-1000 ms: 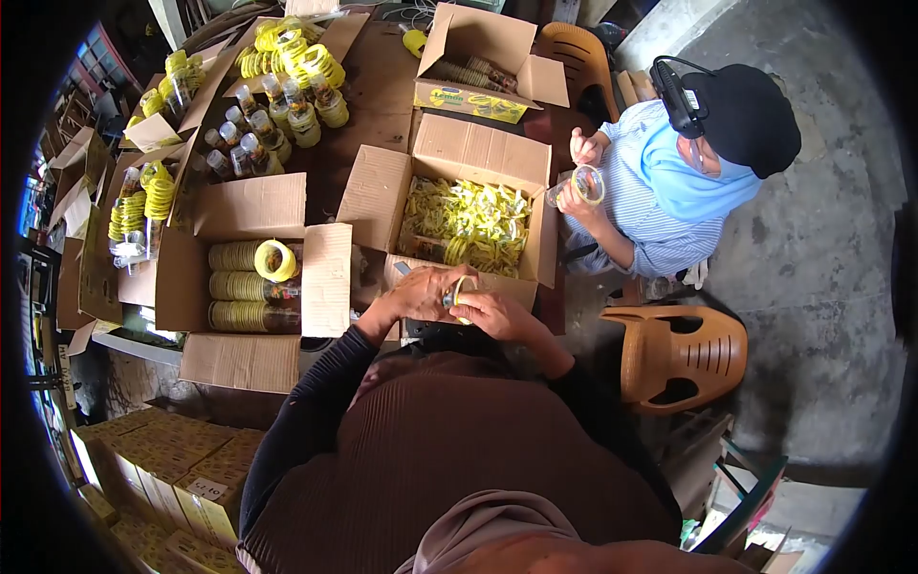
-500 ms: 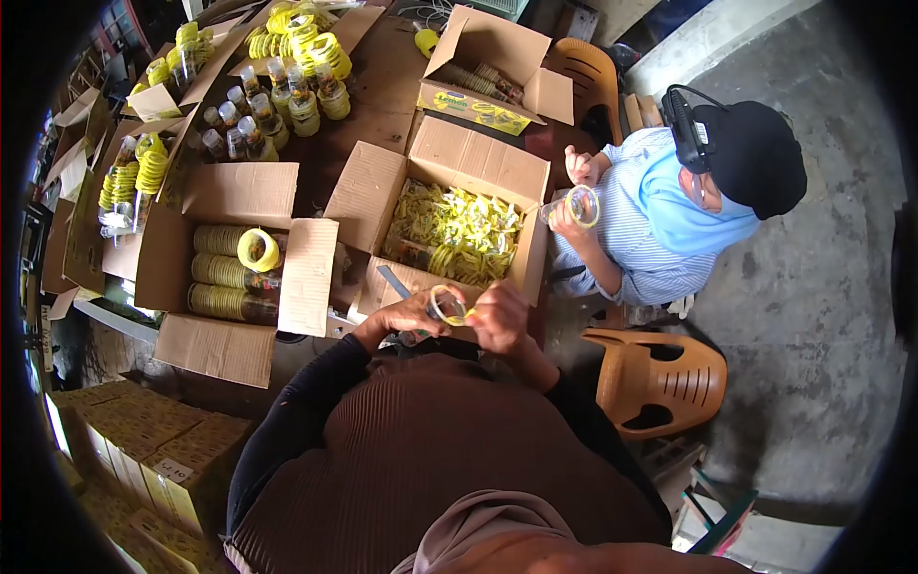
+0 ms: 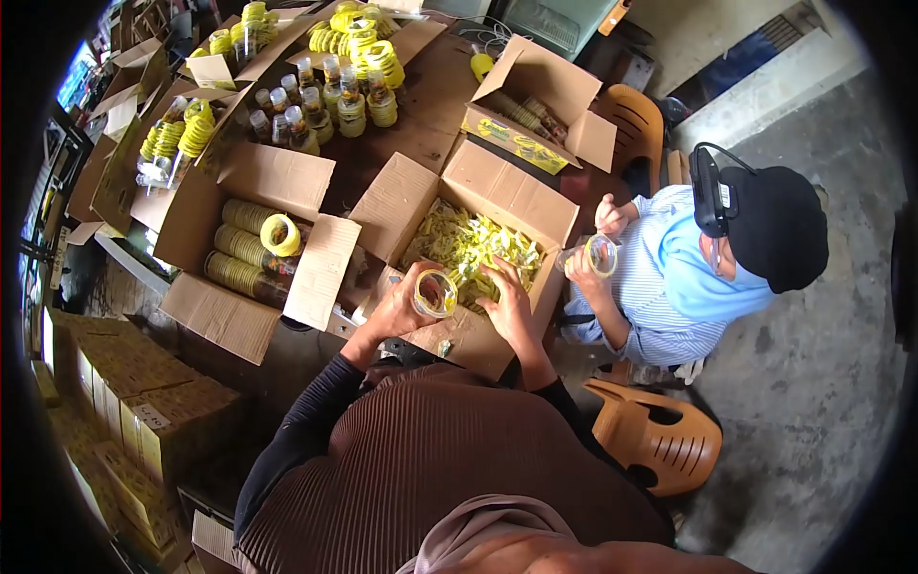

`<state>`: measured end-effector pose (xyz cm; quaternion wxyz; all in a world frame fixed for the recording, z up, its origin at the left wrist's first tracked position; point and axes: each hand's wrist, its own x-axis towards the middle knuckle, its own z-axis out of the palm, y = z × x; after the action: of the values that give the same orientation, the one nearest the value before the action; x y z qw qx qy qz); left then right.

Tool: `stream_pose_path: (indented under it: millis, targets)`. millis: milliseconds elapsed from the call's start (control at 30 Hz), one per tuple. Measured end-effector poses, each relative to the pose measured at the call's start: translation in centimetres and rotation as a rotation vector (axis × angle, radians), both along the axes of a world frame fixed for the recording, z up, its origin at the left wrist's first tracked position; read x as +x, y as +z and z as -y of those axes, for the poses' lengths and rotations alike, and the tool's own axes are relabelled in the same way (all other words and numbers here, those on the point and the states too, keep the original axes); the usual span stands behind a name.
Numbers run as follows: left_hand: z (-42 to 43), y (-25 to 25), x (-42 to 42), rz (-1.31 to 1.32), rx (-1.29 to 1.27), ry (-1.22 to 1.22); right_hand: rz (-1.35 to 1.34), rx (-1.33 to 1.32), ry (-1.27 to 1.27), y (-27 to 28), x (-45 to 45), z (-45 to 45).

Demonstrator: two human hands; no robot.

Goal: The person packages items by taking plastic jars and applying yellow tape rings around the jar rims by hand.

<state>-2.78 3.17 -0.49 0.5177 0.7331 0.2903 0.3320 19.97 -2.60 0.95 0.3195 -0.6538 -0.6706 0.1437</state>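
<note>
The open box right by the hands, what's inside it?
A heap of small yellow and whitish pieces, perhaps packets, lies inside the box. The right hand covers some of them. The heap hides the bottom, so nobody can see what's underneath.

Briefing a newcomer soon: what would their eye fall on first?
Probably the heap of yellow packets in the open carton at the centre, with the right hand over its near side. Left of that, the left hand holds a clear, yellow-rimmed cup. At right, a co-worker in a black cap holds a similar cup.
</note>
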Motion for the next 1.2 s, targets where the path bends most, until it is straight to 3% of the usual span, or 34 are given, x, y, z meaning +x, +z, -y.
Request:
stream_pose_path:
  millis: [133,200,467,733,800,900,1033,1133,1200]
  targets:
    - [-0.1,1.3,0.0,-0.253,0.129,0.084,0.045,0.078,0.02,0.3,-0.6,-0.7]
    - [-0.1,1.4,0.3,-0.263,0.317,0.157,-0.204,-0.141,-0.031,0.8,-1.7,-0.8]
    - [0.0,1.8,0.9,-0.474,0.461,0.019,0.156,-0.045,0.017,0.0,-4.2,-0.6]
    - [-0.7,1.4,0.5,-0.477,0.504,-0.001,0.112,-0.233,-0.069,0.4,-5.3,-0.1]
    - [-0.8,2.6,0.2,-0.464,0.654,0.025,0.135,-0.248,-0.079,1.0,-5.9,0.0]
    - [-1.4,1.2,-0.1,-0.374,0.651,-0.006,0.148,-0.093,0.02,0.6,-5.9,0.5]
    - [-1.7,0.7,-0.5,-0.346,0.577,-0.041,0.104,-0.199,0.014,-1.9,-5.4,0.8]
    - [-2.1,1.4,-0.6,-0.338,0.448,-0.067,0.053,-0.106,0.051,-1.9,-5.3,0.6]
    - [-2.4,2.2,-0.8,-0.44,0.164,-0.102,-0.342,-0.192,-0.004,-1.1,-5.5,0.6]
